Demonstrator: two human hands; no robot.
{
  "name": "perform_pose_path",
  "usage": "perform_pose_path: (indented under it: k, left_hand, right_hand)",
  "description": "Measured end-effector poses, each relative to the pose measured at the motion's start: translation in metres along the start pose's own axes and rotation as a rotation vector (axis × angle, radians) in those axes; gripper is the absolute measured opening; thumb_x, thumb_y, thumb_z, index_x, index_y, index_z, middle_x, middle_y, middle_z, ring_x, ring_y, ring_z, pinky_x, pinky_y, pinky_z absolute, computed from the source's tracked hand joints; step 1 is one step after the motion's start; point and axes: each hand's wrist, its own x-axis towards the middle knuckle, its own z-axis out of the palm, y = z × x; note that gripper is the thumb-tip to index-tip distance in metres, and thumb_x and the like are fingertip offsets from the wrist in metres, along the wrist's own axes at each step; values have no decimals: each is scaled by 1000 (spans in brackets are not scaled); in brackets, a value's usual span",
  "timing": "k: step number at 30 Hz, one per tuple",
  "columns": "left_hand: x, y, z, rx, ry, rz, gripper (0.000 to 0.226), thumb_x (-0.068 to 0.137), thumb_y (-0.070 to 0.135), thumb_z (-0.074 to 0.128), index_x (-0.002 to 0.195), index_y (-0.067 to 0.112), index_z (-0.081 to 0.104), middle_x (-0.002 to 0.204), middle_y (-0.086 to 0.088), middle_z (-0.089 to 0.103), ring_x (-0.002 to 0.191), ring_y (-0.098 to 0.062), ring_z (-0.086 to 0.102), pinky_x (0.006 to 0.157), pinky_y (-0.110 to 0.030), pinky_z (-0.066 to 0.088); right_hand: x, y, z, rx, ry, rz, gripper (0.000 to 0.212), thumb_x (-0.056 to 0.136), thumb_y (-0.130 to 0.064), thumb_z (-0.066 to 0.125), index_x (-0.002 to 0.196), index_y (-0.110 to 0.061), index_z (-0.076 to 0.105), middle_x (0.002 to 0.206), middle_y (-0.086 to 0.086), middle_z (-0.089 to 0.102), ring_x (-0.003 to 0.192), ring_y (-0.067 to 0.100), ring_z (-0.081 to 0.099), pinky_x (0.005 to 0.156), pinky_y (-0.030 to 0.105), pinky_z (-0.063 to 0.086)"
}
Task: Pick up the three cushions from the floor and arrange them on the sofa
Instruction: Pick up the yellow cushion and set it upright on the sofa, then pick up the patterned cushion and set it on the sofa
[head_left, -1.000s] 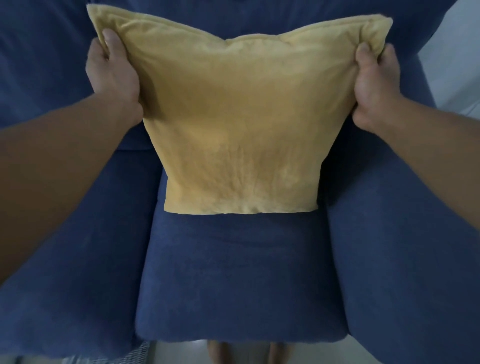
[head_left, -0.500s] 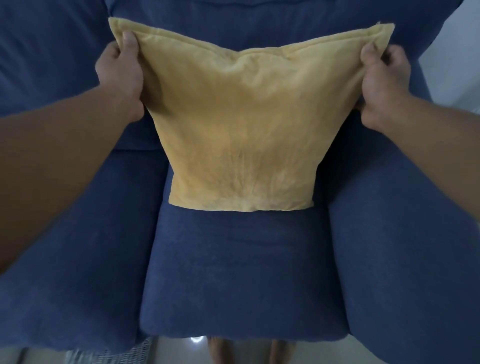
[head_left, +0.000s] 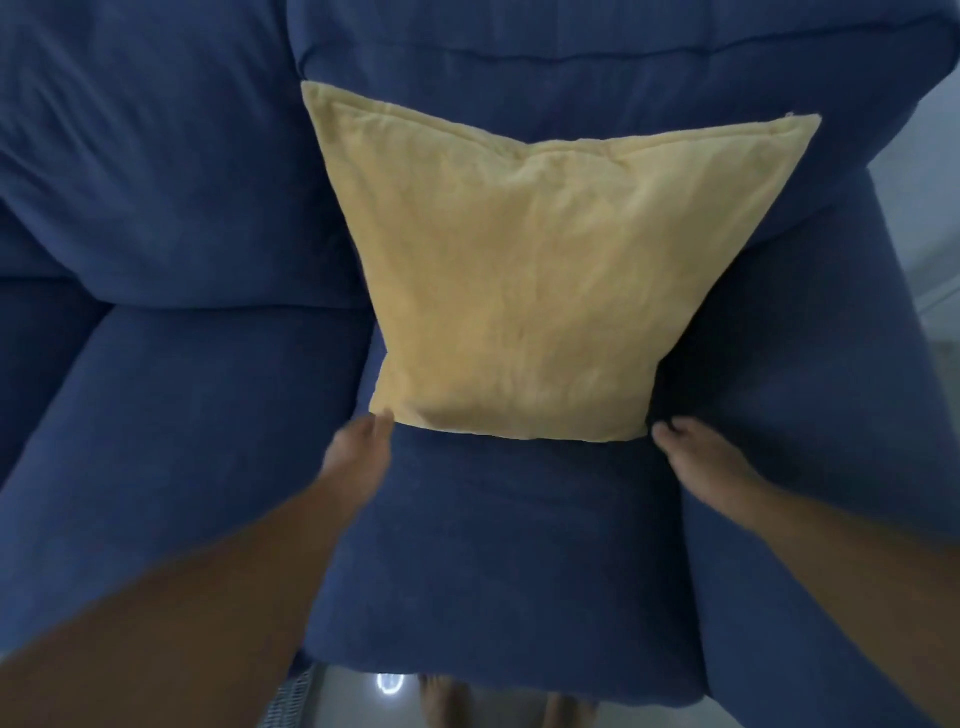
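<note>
A yellow square cushion stands upright on the seat of the blue sofa and leans against the backrest. My left hand is low on the seat, its fingertips at the cushion's bottom left corner. Just off the bottom right corner is my right hand, with its fingers stretched towards it. Neither hand grips the cushion. Motion blurs both hands. No other cushion is in view.
A second blue seat and back section lies to the left. The sofa's padded arm rises on the right. Pale floor and my bare feet show below the seat's front edge.
Both hands let go of the cushion's top corners and dropped to its bottom corners. The cushion now stands by itself against the backrest.
</note>
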Motion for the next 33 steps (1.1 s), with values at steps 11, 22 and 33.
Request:
perform_pose_path:
  k: [11,22,33]
  left_hand:
    - [-106,-137,69,249,-139,-144,43,114,45,43,143,19,62,145,-7,67,136,-31,61,107,-34,46]
    - [-196,-230,77,-19,-144,-359,109,76,72,13,170,19,30,178,-8,28,163,-19,32,127,-24,23]
    - [-286,-363,55,-470,83,-692,49,99,58,51,137,30,66,143,3,70,136,-18,64,109,-29,50]
  right_hand:
    - [-83,12,83,-346,-275,14,63,112,-56,36,169,-29,31,171,1,40,155,27,42,121,41,38]
    - [-163,-47,167,-704,-482,-167,62,112,-56,35,168,-29,35,174,-5,34,158,20,36,127,39,30]
    - [-236,-108,314,-1125,-605,-520,69,109,-63,36,169,-30,33,177,-2,29,162,26,28,130,43,26]
